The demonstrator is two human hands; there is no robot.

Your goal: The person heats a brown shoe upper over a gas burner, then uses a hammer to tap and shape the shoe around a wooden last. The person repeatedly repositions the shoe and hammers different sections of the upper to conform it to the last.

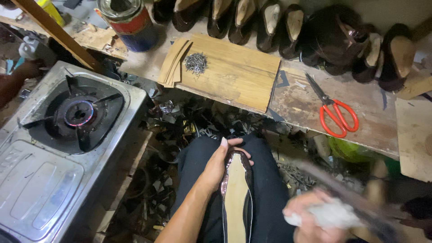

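A dark shoe (237,193) lies sole-up along my lap, its pale insole facing me and its toe pointing away. My left hand (220,163) grips the toe end of this shoe from the left side. My right hand (315,216), blurred by motion, holds a long dark tool (355,202) with a white wrap around its handle, low at the right of the shoe. What kind of tool it is cannot be made out through the blur.
A workbench (310,103) ahead carries a wooden board (234,76) with a pile of small nails (196,63), red-handled scissors (335,112), a row of dark shoes (288,27) and a tin can (128,20). A lit gas stove (67,130) stands left. Scraps (184,121) litter the floor.
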